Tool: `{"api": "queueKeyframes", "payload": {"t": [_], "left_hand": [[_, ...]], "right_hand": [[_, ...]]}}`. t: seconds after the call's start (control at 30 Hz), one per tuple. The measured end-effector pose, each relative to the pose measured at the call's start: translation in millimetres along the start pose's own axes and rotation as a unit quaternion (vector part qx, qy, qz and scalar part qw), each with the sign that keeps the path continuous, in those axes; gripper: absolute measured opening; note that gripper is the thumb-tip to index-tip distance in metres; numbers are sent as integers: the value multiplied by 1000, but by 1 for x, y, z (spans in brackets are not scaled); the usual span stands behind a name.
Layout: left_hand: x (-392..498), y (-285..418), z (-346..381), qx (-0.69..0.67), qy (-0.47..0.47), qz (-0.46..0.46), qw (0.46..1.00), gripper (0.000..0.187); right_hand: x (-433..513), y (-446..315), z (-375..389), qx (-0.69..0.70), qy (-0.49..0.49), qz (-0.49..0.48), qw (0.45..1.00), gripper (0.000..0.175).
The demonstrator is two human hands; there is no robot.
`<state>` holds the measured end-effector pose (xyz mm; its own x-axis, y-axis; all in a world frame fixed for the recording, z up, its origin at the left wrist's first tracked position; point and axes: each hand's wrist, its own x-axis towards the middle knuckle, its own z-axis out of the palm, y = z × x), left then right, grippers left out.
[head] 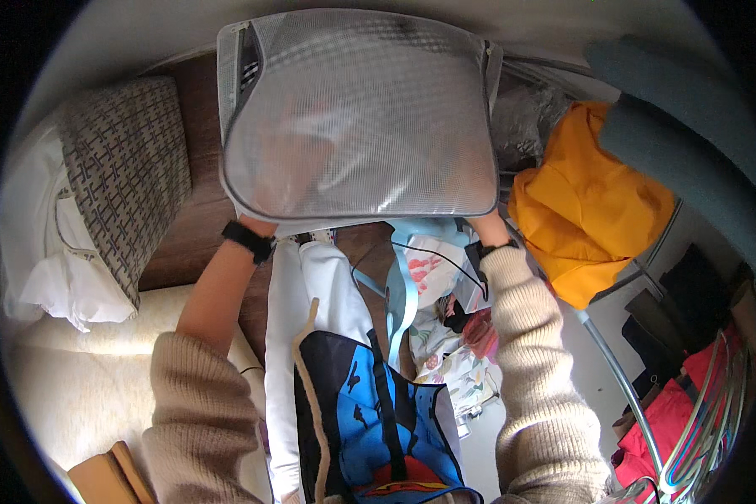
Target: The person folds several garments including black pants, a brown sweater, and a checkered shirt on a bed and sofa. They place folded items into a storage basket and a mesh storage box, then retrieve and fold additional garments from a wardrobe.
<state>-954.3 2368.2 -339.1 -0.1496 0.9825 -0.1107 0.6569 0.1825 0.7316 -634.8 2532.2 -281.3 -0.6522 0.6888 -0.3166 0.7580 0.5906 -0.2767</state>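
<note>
A translucent mesh-like storage bag (365, 126) with dark zipper edging stands in front of me, its zip side gaping a little at the upper left, where checked fabric shows. My left hand (296, 164) and my right hand (469, 176) are at its left and right, seen only blurred through the mesh; their fingers and grip are hidden. Black bands circle both wrists. Below the bag, white cloth (340, 283), probably trousers, stretches towards me. A blue and black bag (384, 416) with a beige cord lies nearest my body.
A patterned fabric box (126, 183) with white cloth stands left, above a cream cushioned surface (88, 372). On the right are orange cloth (592, 208) over a metal rack, a pale blue stool-like piece (403, 296), floral fabric (457, 378), red cloth (655, 416) and several hangers (699, 428).
</note>
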Motion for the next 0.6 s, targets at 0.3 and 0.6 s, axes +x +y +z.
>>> {"api": "queueKeyframes", "payload": {"t": [0.3,0.6], "left_hand": [[-114,18,-21,90,-147,-162,972,35],[-211,134,-69,-135,-159,-324,923,28]], "right_hand": [[-51,-7,-47,-18,-223,35,974,44],[-34,-143,-155,41,-230,-117,965,23]]}}
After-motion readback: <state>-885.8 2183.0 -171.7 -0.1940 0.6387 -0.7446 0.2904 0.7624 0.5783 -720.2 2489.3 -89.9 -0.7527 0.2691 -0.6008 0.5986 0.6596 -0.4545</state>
